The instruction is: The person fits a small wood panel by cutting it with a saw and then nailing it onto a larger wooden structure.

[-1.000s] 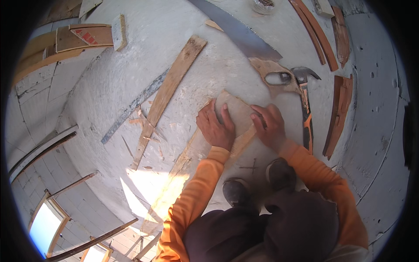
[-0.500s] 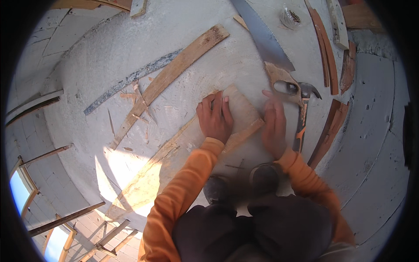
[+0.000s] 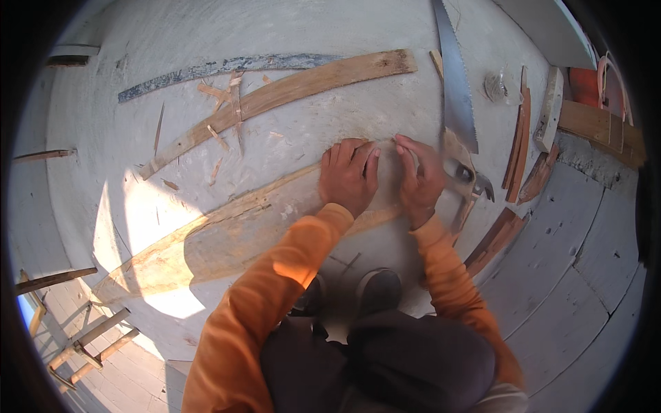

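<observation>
A wide pale board (image 3: 234, 241) runs diagonally across the concrete floor. My left hand (image 3: 348, 175) rests on its far end, fingers bent together over the edge. At the board's top corner my right hand (image 3: 418, 179) has thumb and index finger pinched; whatever is between them is too small to make out. Just right of that hand lie a handsaw (image 3: 459, 96), blade pointing away from me, and a claw hammer (image 3: 483, 186), both partly hidden by the hand.
A long narrow plank (image 3: 296, 82), a speckled grey strip (image 3: 172, 84) and wood splinters lie beyond the board. Reddish wood strips (image 3: 513, 165) and a clear bag of small items (image 3: 499, 87) are at the right. My shoes (image 3: 375, 292) stand beside the board.
The view has swung, so the floor objects appear rotated. My right hand has moved up and inward to the board's top corner, close beside my left hand, which stays on the board.
</observation>
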{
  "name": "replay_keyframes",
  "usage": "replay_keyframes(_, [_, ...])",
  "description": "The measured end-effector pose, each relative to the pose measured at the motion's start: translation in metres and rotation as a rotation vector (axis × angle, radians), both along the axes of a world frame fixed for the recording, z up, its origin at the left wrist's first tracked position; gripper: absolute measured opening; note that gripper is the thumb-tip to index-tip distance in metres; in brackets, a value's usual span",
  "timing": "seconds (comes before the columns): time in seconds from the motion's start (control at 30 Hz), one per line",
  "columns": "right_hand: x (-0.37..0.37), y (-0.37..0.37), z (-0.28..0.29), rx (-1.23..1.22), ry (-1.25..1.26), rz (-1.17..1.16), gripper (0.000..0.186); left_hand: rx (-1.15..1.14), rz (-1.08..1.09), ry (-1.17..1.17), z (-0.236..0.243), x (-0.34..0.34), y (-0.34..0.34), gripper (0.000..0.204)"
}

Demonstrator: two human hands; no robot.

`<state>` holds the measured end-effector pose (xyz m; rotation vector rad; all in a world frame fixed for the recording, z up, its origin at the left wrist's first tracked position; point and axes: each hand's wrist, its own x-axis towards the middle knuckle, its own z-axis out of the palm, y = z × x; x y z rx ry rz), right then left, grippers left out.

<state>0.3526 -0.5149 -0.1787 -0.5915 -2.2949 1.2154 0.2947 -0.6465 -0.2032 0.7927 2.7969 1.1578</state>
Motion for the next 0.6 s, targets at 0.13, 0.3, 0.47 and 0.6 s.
replay_keyframes(0.13, [0.001, -0.005, -0.005, 0.048, -0.068, 0.002, 0.012, 0.013, -0.010, 0.038, 0.000, 0.001, -0.002, 0.015])
replay_keyframes(0.3, [0.002, -0.010, -0.022, 0.043, 0.073, 0.020, 0.012, 0.024, -0.033, 0.033, 0.001, 0.000, -0.004, 0.018])
replay_keyframes(0.47, [0.002, -0.009, -0.025, 0.174, 0.111, 0.101, 0.014, -0.020, -0.057, 0.040, 0.000, -0.001, -0.006, 0.021])
replay_keyframes(0.6, [0.008, -0.009, -0.024, 0.202, 0.119, 0.161, 0.019, -0.034, -0.047, 0.071, -0.001, 0.000, -0.004, 0.022])
